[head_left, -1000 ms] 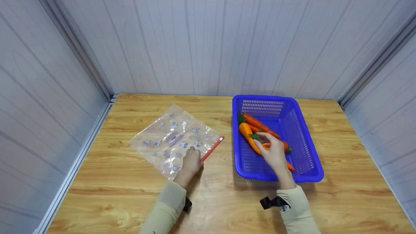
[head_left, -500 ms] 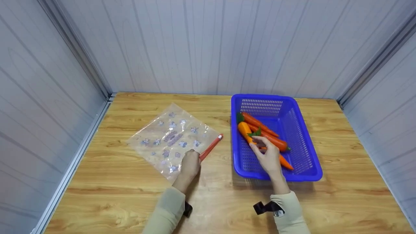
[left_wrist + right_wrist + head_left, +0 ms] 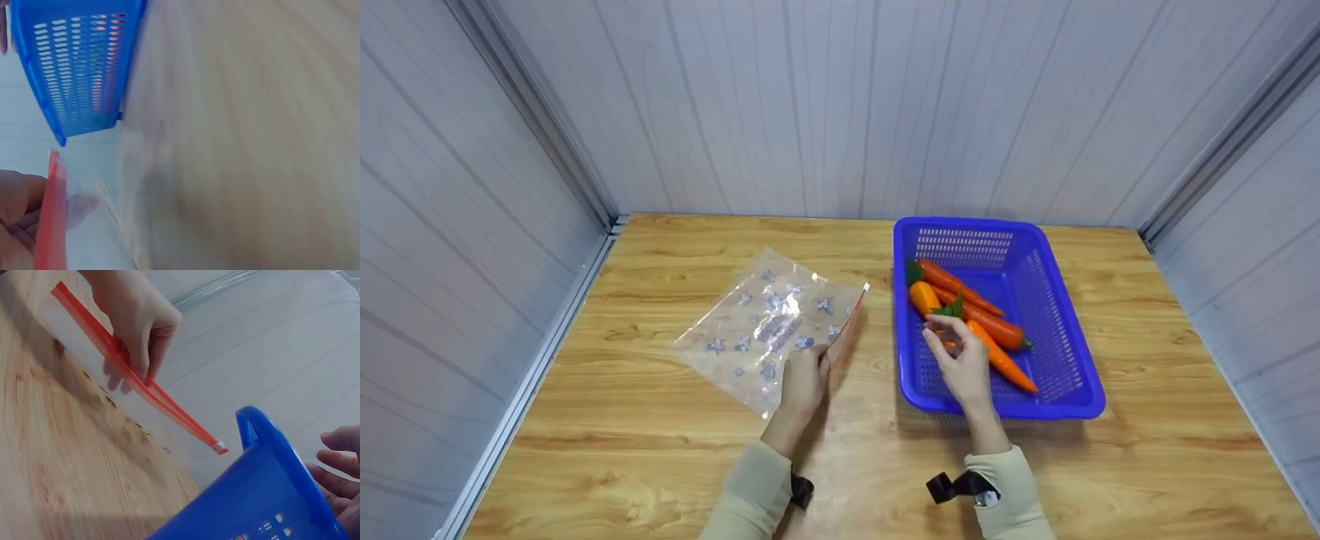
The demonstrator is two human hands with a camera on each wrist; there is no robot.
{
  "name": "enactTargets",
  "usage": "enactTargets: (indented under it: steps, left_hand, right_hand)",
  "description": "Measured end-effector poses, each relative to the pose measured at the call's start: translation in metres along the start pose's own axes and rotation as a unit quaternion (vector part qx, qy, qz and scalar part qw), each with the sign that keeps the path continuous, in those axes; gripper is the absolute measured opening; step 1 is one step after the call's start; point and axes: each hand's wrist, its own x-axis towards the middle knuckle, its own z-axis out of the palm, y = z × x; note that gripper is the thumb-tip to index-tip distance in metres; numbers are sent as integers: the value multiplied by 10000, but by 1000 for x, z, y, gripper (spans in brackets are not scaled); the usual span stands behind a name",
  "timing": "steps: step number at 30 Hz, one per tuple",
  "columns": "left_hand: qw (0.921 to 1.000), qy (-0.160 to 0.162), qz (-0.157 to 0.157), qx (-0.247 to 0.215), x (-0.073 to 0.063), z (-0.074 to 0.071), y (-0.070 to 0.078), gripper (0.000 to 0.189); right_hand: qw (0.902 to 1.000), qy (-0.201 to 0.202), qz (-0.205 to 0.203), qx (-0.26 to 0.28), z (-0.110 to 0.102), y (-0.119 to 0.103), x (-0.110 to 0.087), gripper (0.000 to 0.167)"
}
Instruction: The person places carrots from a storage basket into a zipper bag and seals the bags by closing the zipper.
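Observation:
My left hand (image 3: 804,382) grips a clear zip bag (image 3: 761,322) with a blue flower print, close to its red zip strip (image 3: 163,405). That edge is raised off the table and the strip's two sides part slightly in the right wrist view. A white slider (image 3: 220,446) sits at the strip's far end. My right hand (image 3: 966,371) hovers over the left part of a blue plastic basket (image 3: 901,330), fingers loosely bent with nothing visible between them. Below it lie an orange carrot (image 3: 1011,366) with leafy green top and other long orange and red vegetables.
A wood-grain table (image 3: 622,450) carries the bag and the basket, bag on the left and basket on the right. Pale panel walls (image 3: 840,112) enclose the back and both sides.
My left hand has lifted the zip edge of the bag, which now tilts upward. My right hand has moved left over the basket, uncovering more of the carrot.

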Motion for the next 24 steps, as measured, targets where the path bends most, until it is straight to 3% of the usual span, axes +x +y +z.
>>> enactTargets:
  steps: [6,14,24]
  left_hand:
    - [9986,71,283,-434,1,-8,17,18]
    - [9967,469,442,-493,2,-11,42,16]
    - [9881,1014,1023,-548,0,-11,66,16]
  right_hand:
    - [9999,-14,50,142,9,-3,-2,23]
    - [9967,-336,156,728,19,-5,-1,26]
    - [9904,-816,545,975,31,17,-1,34]
